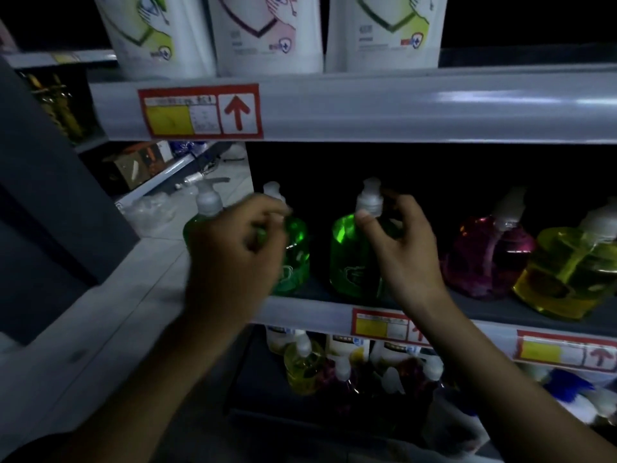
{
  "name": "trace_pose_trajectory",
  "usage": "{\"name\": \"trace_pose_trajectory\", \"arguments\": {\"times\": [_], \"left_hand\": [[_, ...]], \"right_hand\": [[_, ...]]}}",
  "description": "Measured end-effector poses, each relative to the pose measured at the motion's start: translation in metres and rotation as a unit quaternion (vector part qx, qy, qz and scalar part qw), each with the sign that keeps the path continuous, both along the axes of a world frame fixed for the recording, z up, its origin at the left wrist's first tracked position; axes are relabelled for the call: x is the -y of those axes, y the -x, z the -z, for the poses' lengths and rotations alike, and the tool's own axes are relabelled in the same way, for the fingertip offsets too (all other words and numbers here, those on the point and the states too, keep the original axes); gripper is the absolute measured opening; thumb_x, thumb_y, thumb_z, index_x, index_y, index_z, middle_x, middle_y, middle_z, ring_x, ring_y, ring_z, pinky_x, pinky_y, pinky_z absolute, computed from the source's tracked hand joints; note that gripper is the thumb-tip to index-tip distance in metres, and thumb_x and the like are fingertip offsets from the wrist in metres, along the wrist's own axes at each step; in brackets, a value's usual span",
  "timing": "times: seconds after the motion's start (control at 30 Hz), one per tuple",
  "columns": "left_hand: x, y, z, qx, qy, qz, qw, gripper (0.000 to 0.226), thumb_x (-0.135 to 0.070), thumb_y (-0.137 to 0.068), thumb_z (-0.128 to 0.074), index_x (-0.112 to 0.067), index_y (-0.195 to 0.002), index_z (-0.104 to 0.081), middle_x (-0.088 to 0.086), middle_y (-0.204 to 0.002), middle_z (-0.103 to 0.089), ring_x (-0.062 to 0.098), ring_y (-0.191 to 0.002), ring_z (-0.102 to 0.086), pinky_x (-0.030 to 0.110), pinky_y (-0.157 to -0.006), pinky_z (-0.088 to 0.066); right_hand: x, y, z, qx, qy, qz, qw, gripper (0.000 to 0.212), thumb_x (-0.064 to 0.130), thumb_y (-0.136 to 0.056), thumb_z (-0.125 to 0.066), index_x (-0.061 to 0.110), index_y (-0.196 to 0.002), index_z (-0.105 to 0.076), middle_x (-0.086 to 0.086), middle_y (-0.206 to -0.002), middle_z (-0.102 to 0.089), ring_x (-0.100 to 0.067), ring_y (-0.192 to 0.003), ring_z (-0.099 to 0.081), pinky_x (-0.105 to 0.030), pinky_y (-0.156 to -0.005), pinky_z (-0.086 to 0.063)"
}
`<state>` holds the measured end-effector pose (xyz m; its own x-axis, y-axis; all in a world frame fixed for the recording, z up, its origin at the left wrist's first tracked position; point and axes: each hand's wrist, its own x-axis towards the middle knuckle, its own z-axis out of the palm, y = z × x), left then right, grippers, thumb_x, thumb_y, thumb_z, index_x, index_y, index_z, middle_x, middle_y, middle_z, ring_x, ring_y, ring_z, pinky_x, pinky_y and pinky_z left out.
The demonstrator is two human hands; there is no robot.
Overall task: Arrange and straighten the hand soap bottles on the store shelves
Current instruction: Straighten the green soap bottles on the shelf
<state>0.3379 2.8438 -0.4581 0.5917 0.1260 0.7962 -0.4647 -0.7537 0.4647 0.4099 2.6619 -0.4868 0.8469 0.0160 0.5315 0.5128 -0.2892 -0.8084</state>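
Note:
Three green hand soap bottles stand at the left end of the middle shelf (pixel 334 315). My left hand (pixel 233 259) is curled at the pump neck of the second green bottle (pixel 293 252) and hides most of the leftmost green bottle (pixel 207 202); the hand is blurred. My right hand (pixel 400 248) pinches the white pump of the third green bottle (pixel 347 255) between thumb and fingers. To the right stand a pink bottle (pixel 484 255) and a yellow bottle (pixel 567 272), both upright.
White refill pouches (pixel 267 31) line the top shelf behind a rail with a red price tag (pixel 200 111). The shelf below holds yellow and dark pump bottles (pixel 303 365) and white ones. The aisle floor (pixel 133 295) and a dark gondola lie to the left.

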Motion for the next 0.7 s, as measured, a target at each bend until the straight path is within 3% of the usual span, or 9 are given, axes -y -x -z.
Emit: {"name": "trace_pose_trajectory", "arguments": {"times": [0.07,0.17,0.23,0.37,0.43,0.53,0.6,0.7], "left_hand": [[-0.042,0.001,-0.008,0.006,0.034,-0.052,0.998,0.015,-0.016,-0.091,-0.052,-0.025,-0.088,-0.064,-0.009,-0.058,-0.059,0.006,-0.052,-0.059,0.009,-0.039,-0.036],[-0.096,-0.001,0.0,-0.086,0.018,-0.123,0.988,0.013,-0.022,-0.089,-0.051,-0.032,-0.086,-0.058,-0.01,-0.065,-0.057,0.003,-0.058,-0.057,0.021,-0.046,-0.041],[-0.116,-0.004,0.01,-0.136,-0.017,-0.125,0.983,0.018,-0.023,-0.088,-0.059,-0.039,-0.094,-0.054,-0.006,-0.083,-0.056,0.005,-0.07,-0.057,0.025,-0.056,-0.043],[-0.123,-0.002,0.028,-0.262,-0.068,-0.026,0.962,0.054,-0.039,-0.08,-0.066,-0.06,-0.121,-0.038,-0.005,-0.129,-0.04,0.014,-0.111,-0.049,0.034,-0.082,-0.048],[-0.12,-0.003,0.033,-0.28,-0.099,-0.007,0.955,0.068,-0.04,-0.08,-0.068,-0.064,-0.13,-0.028,-0.004,-0.142,-0.032,0.016,-0.123,-0.043,0.037,-0.092,-0.046],[-0.114,-0.01,0.034,-0.264,-0.111,-0.014,0.958,0.074,-0.036,-0.08,-0.069,-0.063,-0.134,-0.025,-0.002,-0.145,-0.029,0.019,-0.128,-0.039,0.037,-0.098,-0.042],[-0.11,-0.013,0.033,-0.262,-0.109,-0.02,0.959,0.073,-0.035,-0.079,-0.071,-0.059,-0.134,-0.029,-0.002,-0.14,-0.031,0.021,-0.128,-0.039,0.039,-0.102,-0.04],[-0.103,-0.016,0.031,-0.249,-0.107,-0.04,0.962,0.068,-0.038,-0.076,-0.073,-0.052,-0.131,-0.037,-0.001,-0.13,-0.036,0.024,-0.116,-0.045,0.042,-0.096,-0.045]], "right_hand": [[-0.006,-0.004,0.004,-0.005,0.001,0.001,1.0,0.028,0.037,-0.092,-0.059,0.033,-0.119,-0.051,0.008,-0.111,-0.055,-0.005,-0.106,-0.051,-0.033,-0.092,-0.047],[-0.009,-0.006,0.009,-0.02,0.04,0.009,0.999,0.036,0.043,-0.093,-0.054,0.027,-0.125,-0.051,0.004,-0.114,-0.055,-0.009,-0.107,-0.052,-0.027,-0.086,-0.045],[-0.006,-0.006,0.011,-0.049,0.073,-0.02,0.996,0.046,0.046,-0.089,-0.058,0.034,-0.131,-0.044,0.003,-0.121,-0.051,-0.007,-0.109,-0.049,-0.021,-0.084,-0.042],[0.005,-0.005,0.008,-0.112,0.112,-0.115,0.981,0.076,0.043,-0.071,-0.074,0.036,-0.136,-0.034,0.0,-0.132,-0.046,-0.019,-0.121,-0.05,-0.043,-0.097,-0.048],[0.006,-0.006,0.008,-0.098,0.138,-0.081,0.982,0.08,0.037,-0.07,-0.079,0.028,-0.138,-0.037,0.0,-0.131,-0.047,-0.019,-0.122,-0.049,-0.04,-0.1,-0.046],[0.0,-0.005,0.009,-0.069,0.157,-0.041,0.984,0.074,0.028,-0.069,-0.083,0.019,-0.133,-0.047,0.0,-0.119,-0.045,-0.021,-0.116,-0.05,-0.036,-0.099,-0.044],[-0.001,-0.002,0.009,-0.068,0.149,-0.049,0.985,0.073,0.025,-0.068,-0.084,0.023,-0.132,-0.049,0.002,-0.119,-0.045,-0.019,-0.116,-0.05,-0.037,-0.101,-0.044],[0.0,0.007,0.013,-0.053,0.128,-0.065,0.988,0.075,0.027,-0.07,-0.083,0.031,-0.134,-0.044,0.008,-0.128,-0.045,-0.011,-0.12,-0.048,-0.03,-0.101,-0.043]]}}
